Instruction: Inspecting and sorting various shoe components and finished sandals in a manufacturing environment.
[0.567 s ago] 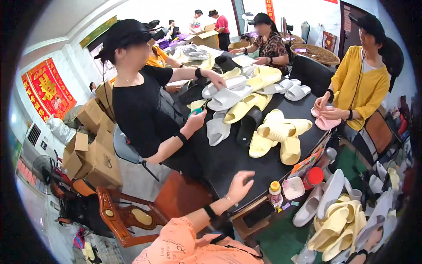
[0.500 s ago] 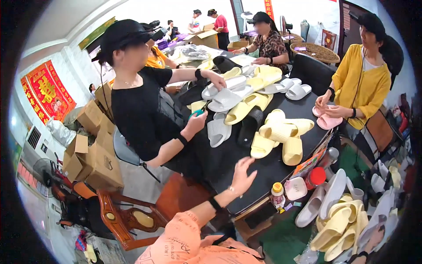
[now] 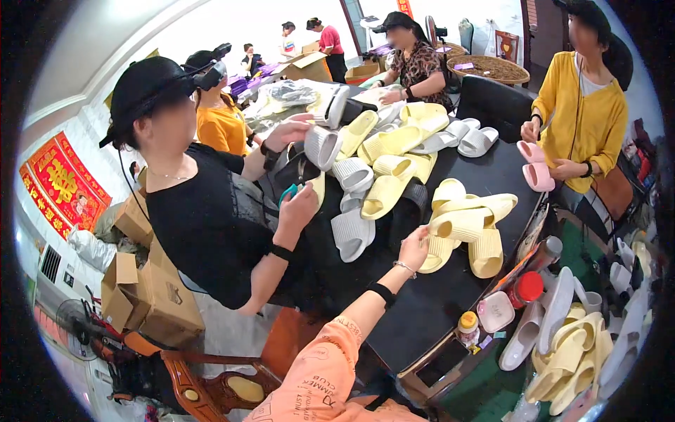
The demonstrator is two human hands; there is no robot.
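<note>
My left hand (image 3: 415,247), on an outstretched arm in an orange sleeve, reaches over the black table (image 3: 394,309). Its fingers are closed at the near end of a pale yellow ribbed slipper (image 3: 460,225), which lies on top of a small heap. Other yellow slippers lie beneath and around it, one of them a yellow slipper (image 3: 486,254) at the right edge of the heap. My right hand cannot be made out; a pile of yellow slippers (image 3: 566,362) and a grey slipper (image 3: 555,309) lie at the lower right.
Grey slippers (image 3: 353,235) and more yellow ones crowd the table's middle. A black-clad co-worker (image 3: 204,218) at left holds a teal tool. Another in yellow (image 3: 576,119) has pink slippers (image 3: 536,165). A red-lidded jar (image 3: 526,287) and a small bottle (image 3: 467,325) stand nearby.
My left hand has gone from spread above the table to closed at the yellow slipper. My right hand, partly visible at lower right before, is gone from sight. The co-worker's pink slippers are tipped upright.
</note>
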